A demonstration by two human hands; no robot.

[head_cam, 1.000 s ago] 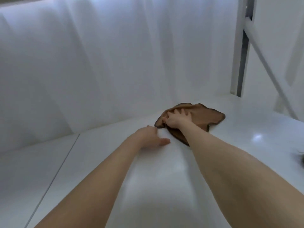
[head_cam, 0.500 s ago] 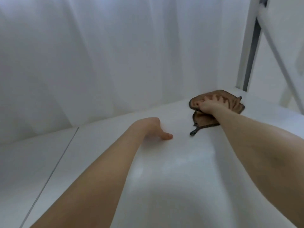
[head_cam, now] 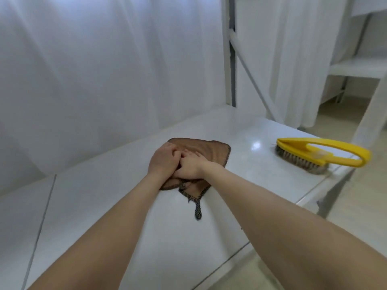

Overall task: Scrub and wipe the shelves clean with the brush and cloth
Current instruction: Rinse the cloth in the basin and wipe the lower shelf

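Both hands are on the brown square cloth with the dark speckled trim [head_cam: 211, 152], so this is the wiping step. The cloth lies on the glossy white shelf [head_cam: 261, 164], about midway along it and nearer the back edge than the front. Its near part is bunched under the wrists and its hanging loop [head_cam: 198, 212] trails toward the front edge. The left hand [head_cam: 164, 162] sits on the cloth's left side, knuckles up and fingers curled down. Whether it pinches a fold or only bears down, I cannot tell. The right hand [head_cam: 191, 167] is hard against it, the two hands touching, with its fingers [head_cam: 189, 152] stretched forward and pressing flat on the fabric. The yellow plastic scrubbing brush with grey bristles [head_cam: 297, 155] stands bristles-down toward the right end of the shelf, well apart from both hands. Its looped handle reaches the front edge. With the brush parked, I judge the scrubbing here is likely done. The next move calls for steady downward pressure and a long sweep of the cloth across the bare surface. It should keep the bunched fabric spread out and steer short of the brush, so the brush isn't nudged off the edge. White draped sheeting [head_cam: 104, 70] hangs behind the back edge.
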